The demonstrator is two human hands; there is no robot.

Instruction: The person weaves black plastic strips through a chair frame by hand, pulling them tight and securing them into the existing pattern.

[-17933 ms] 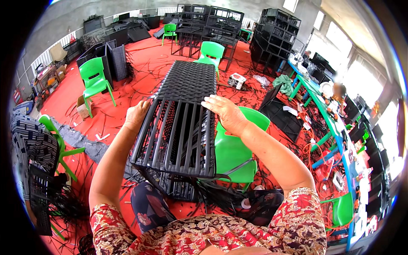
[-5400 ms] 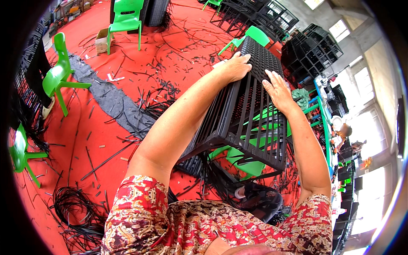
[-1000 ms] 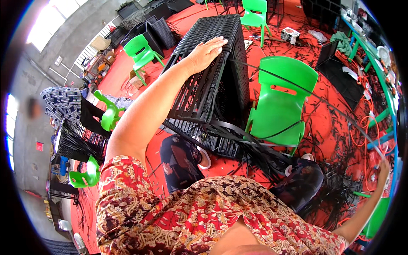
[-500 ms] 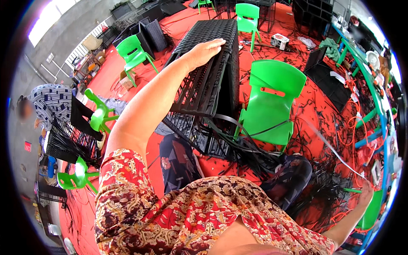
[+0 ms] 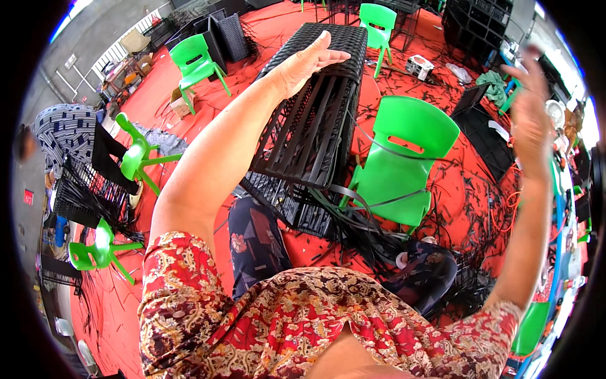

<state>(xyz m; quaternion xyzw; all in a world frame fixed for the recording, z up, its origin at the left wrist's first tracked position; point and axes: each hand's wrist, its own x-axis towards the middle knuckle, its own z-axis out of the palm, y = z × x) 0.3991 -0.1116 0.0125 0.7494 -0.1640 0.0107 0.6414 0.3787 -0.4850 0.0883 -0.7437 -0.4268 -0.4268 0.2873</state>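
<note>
My left hand lies on the top edge of a black woven furniture piece, fingers stretched and thumb lifted. Open slats run down its near side, and part of the weave is hidden under my hand. Raised at the upper right, my right hand is blurred by motion; its thumb and fingers look apart, and I make out nothing held. Thin grey-black strips trail from the woven piece beside a green plastic chair, and one crosses the chair's back.
Beneath is a red floor covering strewn with black strip scraps. More green chairs stand around. At the left a person in a patterned top bends over another black frame. A cluttered blue-edged table runs along the right.
My right hand has swung up from the lower right, where a pale strip ran to it. That strip no longer stretches out there. The left hand stays on the woven piece, its thumb now raised.
</note>
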